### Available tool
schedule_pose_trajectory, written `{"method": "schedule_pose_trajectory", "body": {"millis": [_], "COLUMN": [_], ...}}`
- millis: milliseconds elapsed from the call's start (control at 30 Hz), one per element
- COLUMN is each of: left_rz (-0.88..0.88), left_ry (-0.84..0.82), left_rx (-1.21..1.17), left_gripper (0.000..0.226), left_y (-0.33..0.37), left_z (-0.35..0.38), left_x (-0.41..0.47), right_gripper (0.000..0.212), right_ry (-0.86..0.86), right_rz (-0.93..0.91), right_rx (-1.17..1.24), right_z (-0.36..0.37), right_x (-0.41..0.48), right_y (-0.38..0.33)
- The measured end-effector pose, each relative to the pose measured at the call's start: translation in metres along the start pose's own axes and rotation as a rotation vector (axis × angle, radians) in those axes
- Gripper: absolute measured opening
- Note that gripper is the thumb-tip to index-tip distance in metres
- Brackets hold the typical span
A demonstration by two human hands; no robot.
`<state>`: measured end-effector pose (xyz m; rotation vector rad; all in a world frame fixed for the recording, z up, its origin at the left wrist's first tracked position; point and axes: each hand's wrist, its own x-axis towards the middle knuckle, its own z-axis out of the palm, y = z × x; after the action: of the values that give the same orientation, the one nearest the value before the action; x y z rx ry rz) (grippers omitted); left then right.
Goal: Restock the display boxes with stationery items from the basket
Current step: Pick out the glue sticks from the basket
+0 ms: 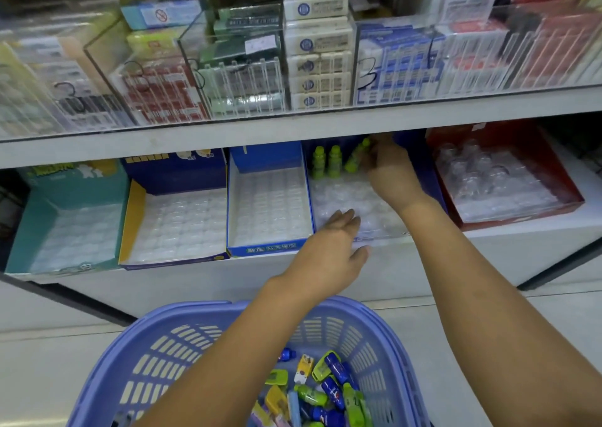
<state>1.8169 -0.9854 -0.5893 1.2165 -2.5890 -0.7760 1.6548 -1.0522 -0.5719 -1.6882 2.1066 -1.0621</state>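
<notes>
A blue plastic basket (156, 348) sits low in front of me with several small bottle-shaped stationery items (325, 390) in green, blue and yellow. On the lower shelf, a dark blue display box (420, 169) holds a clear tray (342, 198) with two green bottles (326, 162) upright at its back. My right hand (391, 172) reaches into the back of this box, fingers closed on a tilted green bottle (356, 158). My left hand (329, 254) rests on the box's front edge, fingers spread, holding nothing.
Other display boxes with bare white trays stand to the left: teal (49, 218), yellow-edged blue (133, 218) and blue (267, 249). A red box (521, 215) with clear items is at the right. The shelf board (293, 127) above overhangs closely, with packed acrylic bins on top.
</notes>
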Motion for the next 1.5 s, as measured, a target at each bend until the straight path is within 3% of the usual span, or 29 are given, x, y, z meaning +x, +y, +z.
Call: {"method": "schedule_pose_trajectory", "body": {"millis": [300,567,633,733,800,867,1000,1067,1133,1200,1300,1333,1500], "left_rz": [0.034,0.033,0.038,0.109,0.122,0.017,-0.302,-0.408,-0.415,-0.364,-0.295,-0.297,-0.322], "left_ry": [-0.018,-0.054,0.002,0.259,0.358,0.283,-0.178,-0.372,-0.500,-0.512,-0.460,-0.462,-0.437], "left_rx": [0.032,0.105,0.037,-0.151,-0.264,-0.319,-0.213,-0.239,-0.344,-0.285,-0.206,-0.223,-0.224], "left_gripper": [0.060,0.061,0.054,0.035,0.025,0.020,0.025,0.030,0.044,0.060,0.064,0.064,0.066], "left_y": [0.000,-0.002,0.002,0.004,-0.006,-0.028,-0.089,-0.110,-0.122,-0.133,-0.142,-0.143,-0.152], "left_z": [0.001,0.000,-0.001,-0.002,0.007,0.024,0.084,0.113,0.134,0.150,0.158,0.160,0.164], "left_x": [-0.002,0.001,-0.003,-0.025,-0.047,-0.074,-0.127,-0.155,-0.179,-0.193,-0.195,-0.192,-0.182], "right_gripper": [0.022,0.022,0.025,0.042,0.024,0.030,0.032,0.028,0.026,0.021,0.093,0.108,0.117], "right_ry": [-0.077,-0.135,-0.145,-0.081,-0.066,-0.332,-1.126,-1.330,-1.340,-1.260,-1.335,-1.362,-1.459], "right_rz": [-0.142,0.051,0.071,0.108,0.077,0.076,0.070,0.078,0.056,0.088,0.185,0.186,0.082], "right_rx": [-0.409,-0.338,-0.309,-0.275,-0.215,-0.224,-0.413,-0.535,-0.671,-0.726,-0.802,-0.815,-0.776], "right_z": [0.012,0.011,0.005,-0.009,-0.024,-0.036,-0.007,0.034,0.078,0.111,0.135,0.139,0.149], "right_x": [0.012,0.023,0.015,-0.012,-0.035,-0.062,-0.119,-0.150,-0.184,-0.215,-0.241,-0.245,-0.244], "right_y": [-0.008,-0.016,-0.017,-0.029,-0.047,-0.066,-0.083,-0.074,-0.055,-0.031,0.002,0.010,0.027]}}
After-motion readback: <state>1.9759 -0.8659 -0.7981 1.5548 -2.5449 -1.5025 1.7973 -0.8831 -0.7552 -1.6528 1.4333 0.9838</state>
